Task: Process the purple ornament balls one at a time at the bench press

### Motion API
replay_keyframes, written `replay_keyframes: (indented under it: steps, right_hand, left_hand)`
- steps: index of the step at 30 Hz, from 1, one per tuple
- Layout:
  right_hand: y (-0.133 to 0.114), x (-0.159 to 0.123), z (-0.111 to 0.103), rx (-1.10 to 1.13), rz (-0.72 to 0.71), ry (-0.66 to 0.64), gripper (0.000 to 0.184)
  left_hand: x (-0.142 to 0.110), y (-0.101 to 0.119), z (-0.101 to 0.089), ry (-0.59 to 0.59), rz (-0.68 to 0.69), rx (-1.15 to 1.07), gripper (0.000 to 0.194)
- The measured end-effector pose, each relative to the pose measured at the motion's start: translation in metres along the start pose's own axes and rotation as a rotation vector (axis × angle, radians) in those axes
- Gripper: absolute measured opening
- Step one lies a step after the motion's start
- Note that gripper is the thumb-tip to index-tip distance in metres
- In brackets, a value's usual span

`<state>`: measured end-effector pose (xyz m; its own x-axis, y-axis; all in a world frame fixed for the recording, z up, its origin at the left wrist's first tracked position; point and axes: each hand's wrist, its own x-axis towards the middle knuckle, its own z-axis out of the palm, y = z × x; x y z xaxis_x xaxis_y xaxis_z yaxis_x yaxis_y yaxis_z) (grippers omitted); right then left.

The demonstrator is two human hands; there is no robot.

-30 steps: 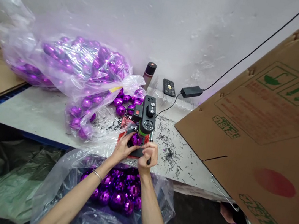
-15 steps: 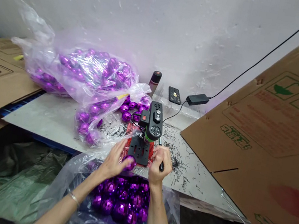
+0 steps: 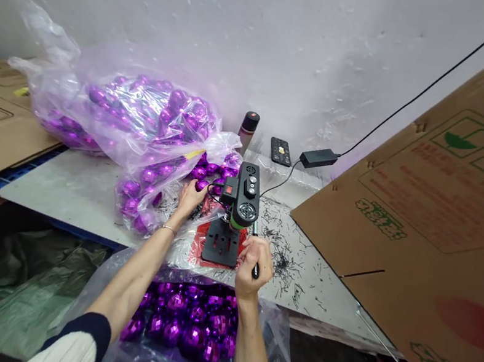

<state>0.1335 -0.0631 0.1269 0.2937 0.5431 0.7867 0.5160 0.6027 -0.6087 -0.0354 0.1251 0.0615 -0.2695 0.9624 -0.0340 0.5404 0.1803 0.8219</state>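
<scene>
left hand (image 3: 192, 198) is touching purple ball (image 3: 202, 186) at machine's (image 3: 248, 190) nine o'clock, grip unclear; right hand (image 3: 255, 263) is clenching lever (image 3: 256, 271) at five.

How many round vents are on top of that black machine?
2: the far vent is at the wall end, the near vent at the end toward the right hand. Vents underneath would be hidden.
</scene>
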Motion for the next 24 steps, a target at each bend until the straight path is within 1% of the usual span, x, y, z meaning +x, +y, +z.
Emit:
replay_keyframes:
  steps: [2,4,8,11,13,17,19,21,24]
  right_hand:
    - [0.0,-0.001,0.001,0.006,0.008,0.01,0.039]
    - [0.0,-0.001,0.001,0.017,0.005,0.008,0.038]
    - [0.001,0.0,0.0,0.021,-0.013,-0.007,0.036]
    - [0.002,0.001,0.0,0.03,-0.021,-0.006,0.036]
    - [0.002,0.001,0.0,0.031,-0.016,0.003,0.037]
    - [-0.003,0.006,0.001,0.036,0.048,0.01,0.037]
    - [-0.008,0.013,0.0,0.043,0.099,0.001,0.036]
    - [-0.014,0.021,0.0,0.037,0.133,-0.01,0.037]
    - [-0.019,0.032,-0.002,0.015,0.155,-0.04,0.038]
  left_hand:
    - [-0.001,0.0,0.0,-0.016,-0.048,-0.166,0.062]
    - [0.0,0.003,0.0,-0.054,-0.108,-0.335,0.056]
    - [-0.001,0.005,-0.008,-0.165,-0.202,-0.55,0.043]
    - [-0.011,-0.001,-0.022,-0.256,-0.274,-0.743,0.029]
    - [-0.021,-0.007,-0.034,-0.312,-0.319,-0.859,0.023]
    - [-0.044,-0.024,-0.052,-0.365,-0.369,-0.965,0.01]
    - [-0.056,-0.031,-0.056,-0.379,-0.389,-0.979,0.011]
    - [-0.067,-0.035,-0.056,-0.418,-0.39,-1.006,0.018]
    - [-0.082,-0.037,-0.046,-0.488,-0.354,-1.035,0.031]
